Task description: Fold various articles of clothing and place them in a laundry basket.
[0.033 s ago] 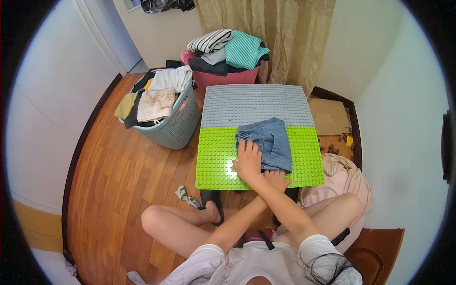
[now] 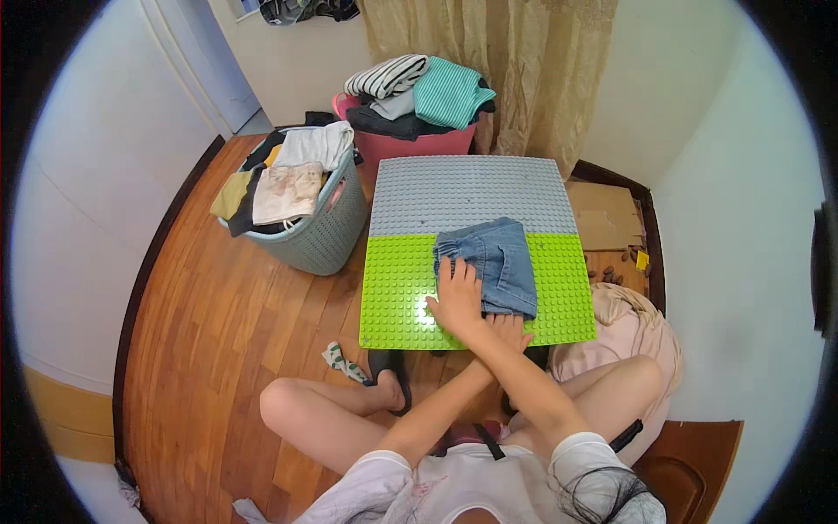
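Observation:
Folded blue denim shorts [image 2: 502, 271] lie on the studded tabletop [image 2: 397, 297], green in its near half and grey in its far half. My forearms cross, the right one over the left. My right hand [image 2: 456, 301] rests open on the left part of the denim, fingers stretched out on the waistband side and thumb out to the left. Against the near edge of the shorts is my left hand [image 2: 506, 329], its fingers stretched forward and its thumb apart to the right. Its fingertips are hidden under the cloth.
A pale blue laundry basket [image 2: 323, 231] piled with clothes stands left of the table. Behind the table is a pink basket [image 2: 419, 144], also heaped with clothes. A white-and-green sock [image 2: 343, 361] lies on the wooden floor [image 2: 218, 349]. Pale pink fabric [image 2: 642, 336] bulges at the right.

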`<action>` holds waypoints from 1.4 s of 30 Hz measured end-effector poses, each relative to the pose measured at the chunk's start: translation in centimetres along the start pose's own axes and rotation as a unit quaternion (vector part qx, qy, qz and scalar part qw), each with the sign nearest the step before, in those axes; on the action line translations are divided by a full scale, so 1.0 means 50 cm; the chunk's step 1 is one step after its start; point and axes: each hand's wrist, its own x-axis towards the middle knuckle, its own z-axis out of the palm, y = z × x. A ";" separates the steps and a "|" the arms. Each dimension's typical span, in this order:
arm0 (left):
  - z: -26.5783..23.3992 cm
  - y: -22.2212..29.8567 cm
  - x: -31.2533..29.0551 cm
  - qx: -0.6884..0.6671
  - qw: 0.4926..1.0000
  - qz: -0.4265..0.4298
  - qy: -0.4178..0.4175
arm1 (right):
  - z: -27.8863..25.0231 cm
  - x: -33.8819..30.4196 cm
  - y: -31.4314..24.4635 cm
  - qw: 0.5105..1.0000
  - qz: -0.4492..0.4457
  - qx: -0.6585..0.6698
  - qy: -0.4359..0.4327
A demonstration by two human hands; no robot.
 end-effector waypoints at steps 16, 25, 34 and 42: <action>-0.112 -0.211 0.113 -0.143 0.892 -0.411 0.120 | 0.024 0.019 0.231 0.996 -0.054 -0.062 -0.036; -0.066 -0.267 0.124 -0.323 0.834 -0.448 0.021 | 0.005 0.016 0.253 0.992 -0.023 0.125 0.009; -0.281 -0.213 0.210 -0.520 0.766 -0.376 0.047 | 0.003 0.028 0.323 0.892 0.216 0.308 0.250; -0.588 -0.563 0.374 -0.355 0.841 -0.156 0.377 | 0.025 0.005 0.227 0.965 0.082 0.186 0.168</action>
